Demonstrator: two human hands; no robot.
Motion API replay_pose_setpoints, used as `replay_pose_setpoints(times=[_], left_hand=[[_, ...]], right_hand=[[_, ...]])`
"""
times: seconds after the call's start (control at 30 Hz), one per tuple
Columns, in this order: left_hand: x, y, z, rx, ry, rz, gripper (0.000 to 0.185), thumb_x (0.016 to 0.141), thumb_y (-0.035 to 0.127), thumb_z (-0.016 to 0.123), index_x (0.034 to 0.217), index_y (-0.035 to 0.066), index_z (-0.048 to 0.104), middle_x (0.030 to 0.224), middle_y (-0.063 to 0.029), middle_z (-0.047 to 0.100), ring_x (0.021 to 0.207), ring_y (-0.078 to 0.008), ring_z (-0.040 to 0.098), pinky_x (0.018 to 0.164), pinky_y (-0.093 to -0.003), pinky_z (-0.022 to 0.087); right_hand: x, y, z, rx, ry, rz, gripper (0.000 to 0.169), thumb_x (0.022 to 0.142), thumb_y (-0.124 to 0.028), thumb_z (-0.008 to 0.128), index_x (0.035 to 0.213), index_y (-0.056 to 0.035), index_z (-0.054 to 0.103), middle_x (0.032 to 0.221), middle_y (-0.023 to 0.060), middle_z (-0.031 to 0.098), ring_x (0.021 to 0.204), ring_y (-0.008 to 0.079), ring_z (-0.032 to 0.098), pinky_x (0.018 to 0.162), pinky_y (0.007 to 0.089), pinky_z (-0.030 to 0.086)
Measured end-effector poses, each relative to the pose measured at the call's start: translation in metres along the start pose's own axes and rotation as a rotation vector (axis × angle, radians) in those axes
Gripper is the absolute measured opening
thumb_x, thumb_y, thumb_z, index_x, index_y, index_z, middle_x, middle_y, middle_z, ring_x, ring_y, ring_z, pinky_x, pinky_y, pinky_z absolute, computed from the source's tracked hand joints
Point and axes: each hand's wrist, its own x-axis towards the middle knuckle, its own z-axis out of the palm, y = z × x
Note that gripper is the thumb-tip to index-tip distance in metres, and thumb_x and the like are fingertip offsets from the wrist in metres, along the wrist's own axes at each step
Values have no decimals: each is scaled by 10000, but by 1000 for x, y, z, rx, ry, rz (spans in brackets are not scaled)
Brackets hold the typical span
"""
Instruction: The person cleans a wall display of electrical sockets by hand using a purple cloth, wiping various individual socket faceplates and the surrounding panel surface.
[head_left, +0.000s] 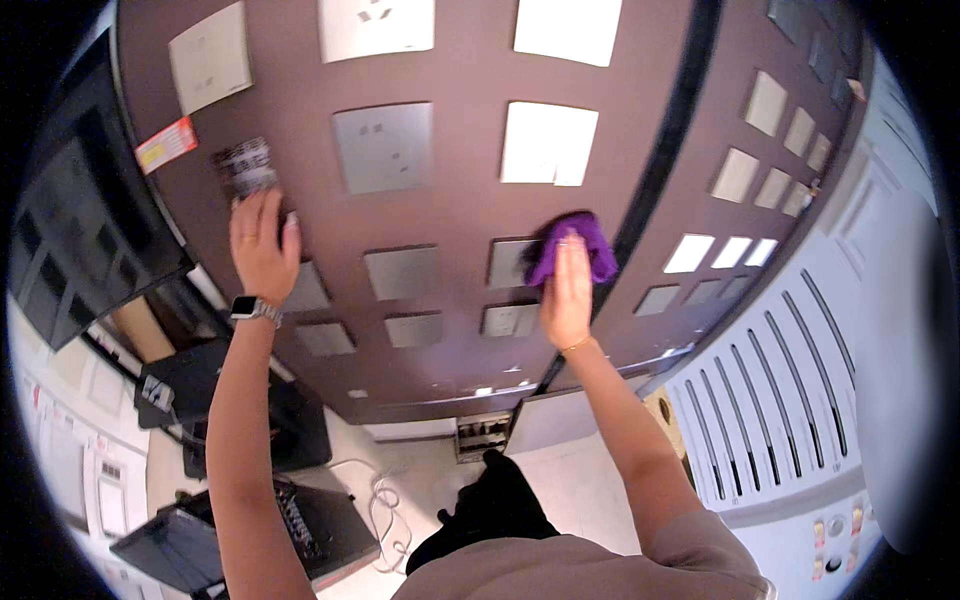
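My right hand (570, 292) presses a bunched purple cloth (589, 247) against a brown display panel (465, 214), over the right part of a grey wall plate (510, 262). My left hand (262, 240) lies flat on the panel at the left, its fingertips at the lower edge of a dark plate (247, 166) with a bright reflection. Rows of white and grey switch and socket plates are mounted around both hands, among them a grey socket plate (384, 148) and a glossy white plate (550, 142).
A black strip (660, 157) divides the panel at the right. An orange-and-yellow label (166, 145) is stuck at the left. Below stand black equipment (322, 525), a white cable (386, 502) on the floor and a small crate (481, 437). A white slotted display (757, 420) is at the right.
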Motion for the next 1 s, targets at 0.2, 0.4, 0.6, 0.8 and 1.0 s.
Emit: replay_pose_setpoints(times=[0.2, 0.4, 0.6, 0.8, 1.0], left_hand=[[4, 0, -5, -28, -39, 30, 464, 837, 146, 631, 1277, 43, 527, 1241, -145, 523, 1166, -358, 481, 1052, -515, 369], [-2, 1, 1, 14, -49, -10, 509, 858, 212, 621, 1318, 38, 489, 1286, -151, 489, 1224, -352, 448, 1092, -534, 313], [-3, 1, 5, 15, -26, 6, 508, 883, 205, 594, 1336, 17, 459, 1333, -159, 457, 1267, -361, 403, 1126, -530, 264], [-4, 4, 4, 37, -33, -9, 514, 886, 200, 589, 1342, 11, 449, 1355, -162, 446, 1282, -359, 389, 1137, -528, 250], [-3, 3, 11, 53, 9, -3, 534, 880, 225, 594, 1354, 26, 451, 1359, -150, 454, 1298, -341, 391, 1134, -530, 260]], right_hand=[[-51, 11, 20, -142, -28, 56, 620, 810, 27, 556, 1402, 58, 375, 1461, 283, 373, 1338, 463, 377, 1116, 504, 310], [-87, 27, 36, -115, -69, 45, 591, 842, 60, 519, 1416, 32, 379, 1488, 256, 351, 1362, 441, 358, 1126, 492, 300], [0, 3, 1, -36, 105, -37, 548, 799, 112, 500, 1339, 25, 483, 1400, 232, 479, 1299, 410, 462, 1092, 463, 372], [39, -47, 5, 41, -37, -191, 467, 792, -4, 546, 1258, -18, 565, 1325, 157, 568, 1226, 320, 545, 1028, 445, 433], [26, -66, 30, -112, -56, -215, 495, 801, -25, 547, 1296, -43, 563, 1387, 147, 515, 1236, 292, 528, 998, 433, 416]])
